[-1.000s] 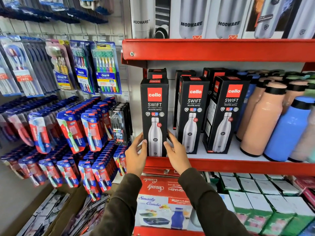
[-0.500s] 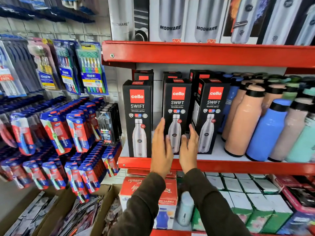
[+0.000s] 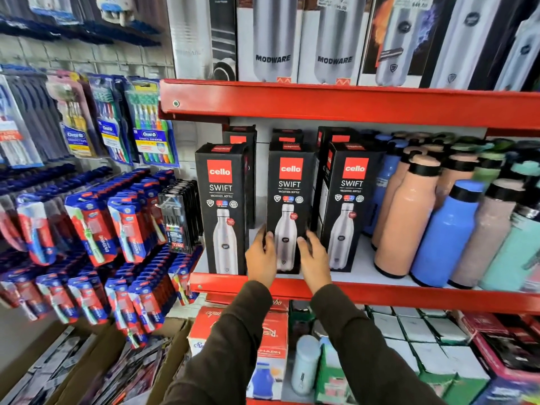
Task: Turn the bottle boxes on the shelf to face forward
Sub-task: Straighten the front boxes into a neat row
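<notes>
Standing upright on the red metal shelf (image 3: 380, 296), long axis vertical, the middle tall black cardboard bottle box (image 3: 289, 200) shows its printed front squarely to the aisle. It carries a red "cello" square, the word SWIFT and a picture of a steel bottle. A person's left hand (image 3: 261, 257) cups its lower left edge and the right hand (image 3: 314, 258) its lower right edge, fingers curled loosely round the carton from both sides, both hands on the box.

At nine o'clock from it stands a matching left black bottle box (image 3: 223, 206), also front-on; at three o'clock a right black bottle box (image 3: 347, 206) sits turned slightly, part of its left side panel showing. More black cartons stand behind. Further toward three o'clock crowd peach plastic bottles (image 3: 406, 220) and blue plastic bottles (image 3: 447, 235). Hanging toothbrush packs (image 3: 122, 223) fill the wall at nine o'clock; silver Modware bottle cartons (image 3: 273, 39) line the shelf at twelve o'clock.
</notes>
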`<act>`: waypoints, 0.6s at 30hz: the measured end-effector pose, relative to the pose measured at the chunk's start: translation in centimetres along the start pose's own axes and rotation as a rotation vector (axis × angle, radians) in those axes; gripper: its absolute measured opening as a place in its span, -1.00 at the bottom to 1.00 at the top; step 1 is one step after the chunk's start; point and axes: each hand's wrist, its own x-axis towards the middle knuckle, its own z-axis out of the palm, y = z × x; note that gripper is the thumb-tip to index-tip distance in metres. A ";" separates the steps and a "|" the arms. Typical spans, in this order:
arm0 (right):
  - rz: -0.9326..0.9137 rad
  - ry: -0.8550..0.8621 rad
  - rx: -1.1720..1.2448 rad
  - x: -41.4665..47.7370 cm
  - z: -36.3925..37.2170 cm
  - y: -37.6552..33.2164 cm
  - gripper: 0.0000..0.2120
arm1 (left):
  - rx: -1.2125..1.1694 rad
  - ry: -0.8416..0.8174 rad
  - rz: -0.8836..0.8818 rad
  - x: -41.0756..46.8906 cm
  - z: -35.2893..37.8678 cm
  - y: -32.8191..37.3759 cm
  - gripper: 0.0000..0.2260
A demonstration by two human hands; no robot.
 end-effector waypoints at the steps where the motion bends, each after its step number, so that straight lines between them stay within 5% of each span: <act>1: -0.012 -0.005 -0.002 -0.3 -0.2 0.0 -0.54 | 0.006 0.000 0.012 -0.2 -0.2 -0.1 -0.65; 18: -0.085 0.013 0.031 -3.8 -1.5 -0.6 -0.66 | -0.038 -0.012 0.054 -3.5 -1.5 0.2 -0.61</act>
